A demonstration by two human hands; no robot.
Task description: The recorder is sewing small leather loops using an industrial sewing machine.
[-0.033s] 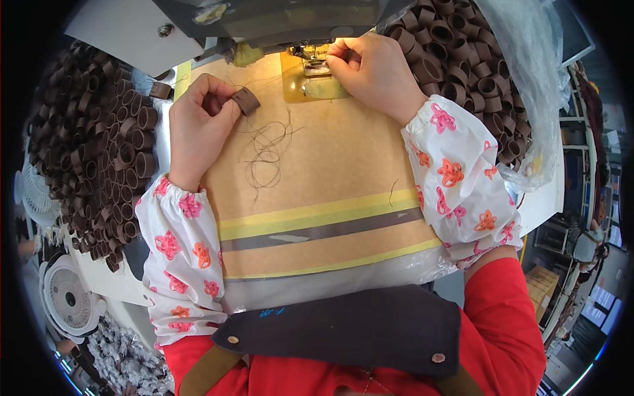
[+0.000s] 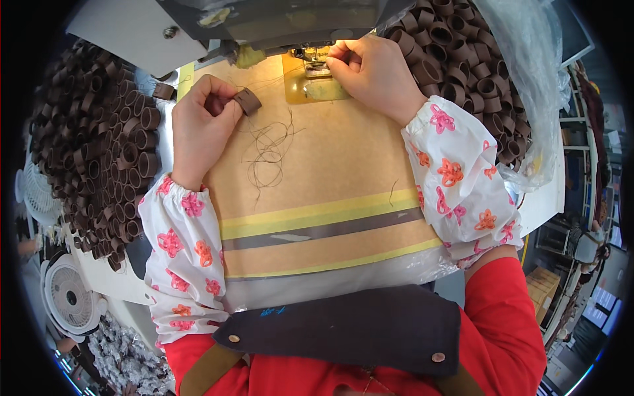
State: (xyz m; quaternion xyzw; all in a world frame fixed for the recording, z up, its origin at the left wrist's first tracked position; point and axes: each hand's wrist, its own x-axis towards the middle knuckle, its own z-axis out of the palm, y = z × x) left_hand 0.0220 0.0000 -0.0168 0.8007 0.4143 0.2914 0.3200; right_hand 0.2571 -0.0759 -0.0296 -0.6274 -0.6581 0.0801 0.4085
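My left hand (image 2: 206,125) pinches a small brown loop (image 2: 248,101) between thumb and forefinger, over the tan work surface (image 2: 317,158). Thin threads run from near this loop toward the sewing machine's needle area (image 2: 313,59). There, under the lamp, my right hand (image 2: 376,72) has its fingers closed just right of the presser foot; whatever they grip is hidden. Below the left hand lies a loose tangle of thread (image 2: 267,158). Another brown loop (image 2: 163,91), with thread by it, sits beyond my left wrist at the edge of the pile.
Brown loops are heaped in a large pile (image 2: 99,152) at left and another (image 2: 456,59) at right, beside clear plastic sheeting (image 2: 528,79). The machine body (image 2: 271,20) overhangs the far side. A white fan (image 2: 69,297) stands lower left.
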